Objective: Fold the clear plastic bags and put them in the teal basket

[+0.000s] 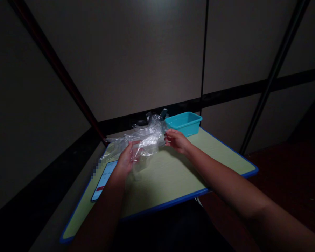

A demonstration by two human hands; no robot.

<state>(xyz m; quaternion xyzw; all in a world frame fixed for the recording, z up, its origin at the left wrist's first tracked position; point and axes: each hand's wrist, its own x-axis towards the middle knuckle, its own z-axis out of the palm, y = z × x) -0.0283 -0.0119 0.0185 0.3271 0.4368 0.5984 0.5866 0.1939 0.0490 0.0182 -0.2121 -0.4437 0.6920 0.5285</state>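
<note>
I have a crumpled clear plastic bag [144, 138] stretched between my two hands above the far left part of the desk [168, 175]. My left hand [127, 159] grips the near end of the bag, fingers curled into the film with the thumb on top, so the plastic bunches around my knuckles. My right hand [176, 140] pinches the other end with curled fingertips, palm turned down, just in front of the blue tub [184, 122].

The tub sits at the far edge of the desk, open side up, and I cannot see into it. The desk top is pale green with a blue rim.

By my left wrist a phone [104, 180] lies flat on the desk, screen lit. It shows a white page with a red bar low down and some grey lines of text, too small and blurred for me to read. I can make out no printing on the bag or the tub.
</note>
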